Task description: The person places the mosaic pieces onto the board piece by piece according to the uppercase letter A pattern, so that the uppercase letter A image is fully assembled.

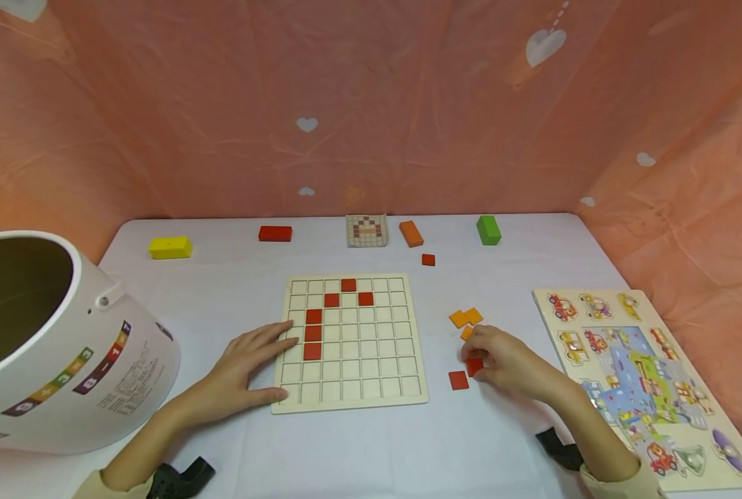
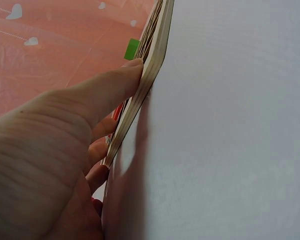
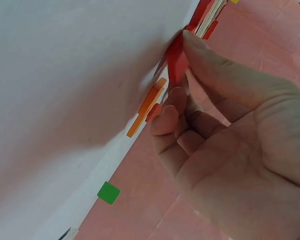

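A pale wooden grid board (image 1: 371, 409) lies on the table with several red square tiles (image 1: 312, 333) set in its cells. At its left edge is my left hand (image 1: 249, 371), fingers extended, fingertips and thumb touching the board's border. Right of the board, my right hand (image 1: 504, 364) pinches a red square tile (image 3: 178, 62) between thumb and fingers. Another red tile (image 1: 458, 380) lies flat just beside it. Several orange tiles (image 1: 459, 319) sit close behind that hand, one of them partly hidden by it.
A large white bucket (image 1: 152, 367) stands at the left, a picture puzzle board (image 1: 554, 326) at the right. Along the back are yellow (image 1: 170, 248), red (image 1: 275, 234), orange (image 1: 411, 234) and green (image 1: 488, 230) blocks, a small pattern card (image 1: 366, 241) and a lone red tile (image 1: 429, 260).
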Motion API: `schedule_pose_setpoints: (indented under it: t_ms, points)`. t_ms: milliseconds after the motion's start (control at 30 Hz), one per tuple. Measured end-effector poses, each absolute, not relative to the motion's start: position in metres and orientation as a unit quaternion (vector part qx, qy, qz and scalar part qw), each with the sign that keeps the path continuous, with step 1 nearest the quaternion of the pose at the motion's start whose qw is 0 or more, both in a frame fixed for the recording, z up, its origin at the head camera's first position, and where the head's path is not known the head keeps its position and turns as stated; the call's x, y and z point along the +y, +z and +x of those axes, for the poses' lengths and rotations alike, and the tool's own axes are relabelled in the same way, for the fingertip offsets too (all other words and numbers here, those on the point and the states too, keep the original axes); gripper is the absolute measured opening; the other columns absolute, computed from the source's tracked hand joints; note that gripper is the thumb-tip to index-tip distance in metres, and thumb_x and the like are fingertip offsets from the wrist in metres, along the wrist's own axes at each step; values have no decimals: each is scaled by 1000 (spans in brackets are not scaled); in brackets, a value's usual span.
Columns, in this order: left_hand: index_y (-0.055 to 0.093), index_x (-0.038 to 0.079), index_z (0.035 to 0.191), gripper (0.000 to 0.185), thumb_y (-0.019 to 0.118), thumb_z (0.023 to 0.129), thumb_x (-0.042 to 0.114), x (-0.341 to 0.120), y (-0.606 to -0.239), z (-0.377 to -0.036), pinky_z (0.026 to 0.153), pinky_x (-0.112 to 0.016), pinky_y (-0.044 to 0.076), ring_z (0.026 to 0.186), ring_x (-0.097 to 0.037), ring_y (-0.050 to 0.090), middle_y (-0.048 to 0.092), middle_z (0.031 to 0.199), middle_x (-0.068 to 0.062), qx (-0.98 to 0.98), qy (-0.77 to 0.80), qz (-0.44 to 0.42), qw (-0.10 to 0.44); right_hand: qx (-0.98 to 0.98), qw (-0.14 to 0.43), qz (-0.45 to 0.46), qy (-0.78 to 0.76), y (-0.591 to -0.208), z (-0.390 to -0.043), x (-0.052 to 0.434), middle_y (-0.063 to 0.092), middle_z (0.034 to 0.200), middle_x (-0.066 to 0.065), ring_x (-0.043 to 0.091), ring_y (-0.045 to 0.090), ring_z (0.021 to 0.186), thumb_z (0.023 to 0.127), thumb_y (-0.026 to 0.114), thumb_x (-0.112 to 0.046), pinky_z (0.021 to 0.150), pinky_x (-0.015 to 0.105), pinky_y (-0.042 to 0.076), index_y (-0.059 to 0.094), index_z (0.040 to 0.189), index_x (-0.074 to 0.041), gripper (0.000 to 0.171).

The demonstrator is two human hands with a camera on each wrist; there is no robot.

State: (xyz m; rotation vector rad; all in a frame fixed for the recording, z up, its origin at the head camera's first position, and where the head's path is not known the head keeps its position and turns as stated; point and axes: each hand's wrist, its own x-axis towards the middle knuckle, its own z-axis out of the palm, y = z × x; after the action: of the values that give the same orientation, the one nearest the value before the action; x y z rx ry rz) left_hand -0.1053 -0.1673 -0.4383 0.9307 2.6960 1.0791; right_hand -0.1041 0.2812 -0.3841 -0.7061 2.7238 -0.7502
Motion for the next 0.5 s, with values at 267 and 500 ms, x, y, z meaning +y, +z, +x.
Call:
schedule_pose_setpoints:
  t_ms: [267,500]
  points:
    - [51,16,147,72,76,85,43,-167,-439,-105,107,-67,15,143,-40,25,31,160,-8,884,352,305,44,905,157,-240,-316,-383,-107,283,62,85,-8,12,55,79,80,77,5,72,27,49,67,94,-12,24]
    - [51,16,146,71,76,86,44,-167,-438,-105,107,-67,15,143,-40,25,32,160,-7,884,353,303,48,847,202,-238,-430,-381,-126,274,64,84,6,16,57,62,87,71,4,58,25,50,68,98,0,12]
